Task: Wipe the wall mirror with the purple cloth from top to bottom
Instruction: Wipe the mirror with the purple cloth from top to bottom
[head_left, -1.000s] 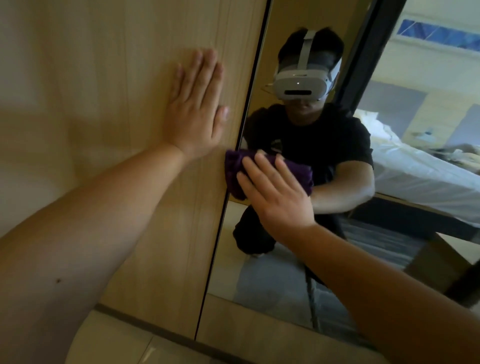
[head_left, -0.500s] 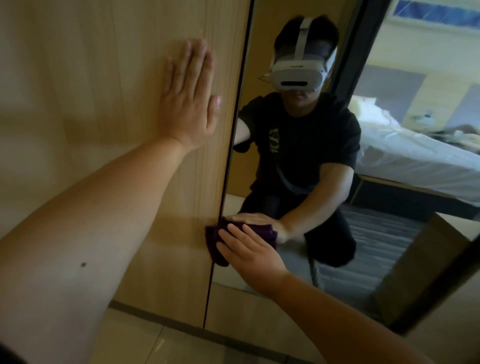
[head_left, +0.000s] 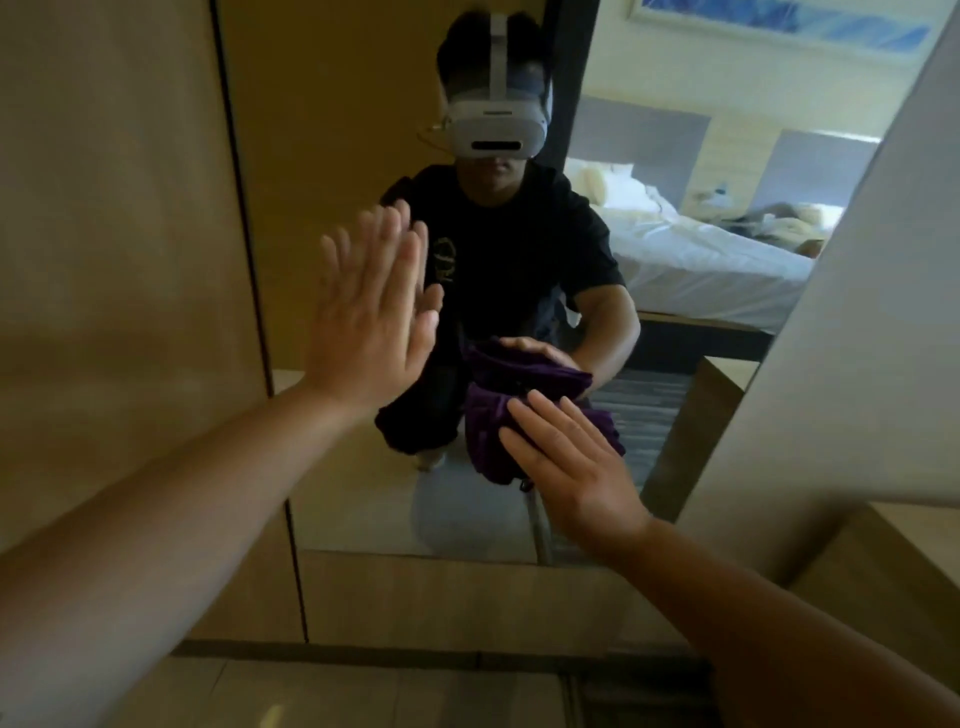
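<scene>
The wall mirror (head_left: 353, 467) fills the middle of the view, and a crouching person with a headset is reflected in it. The purple cloth (head_left: 485, 441) is pressed against the lower part of the glass under my right hand (head_left: 566, 467), whose fingers lie flat on it. The cloth's reflection shows just above it. My left hand (head_left: 371, 306) is held flat with fingers together over the mirror, left of the cloth and higher; whether it touches the glass I cannot tell.
A wooden wall panel (head_left: 114, 260) borders the mirror on the left. A wooden strip (head_left: 441, 597) runs below the mirror, with tiled floor (head_left: 311, 691) beneath. A pale wall edge (head_left: 852, 338) rises on the right. A bed appears in the reflection.
My left hand has left the wooden panel and now sits over the mirror. My right hand with the cloth has slid right from the mirror's left edge, low on the glass.
</scene>
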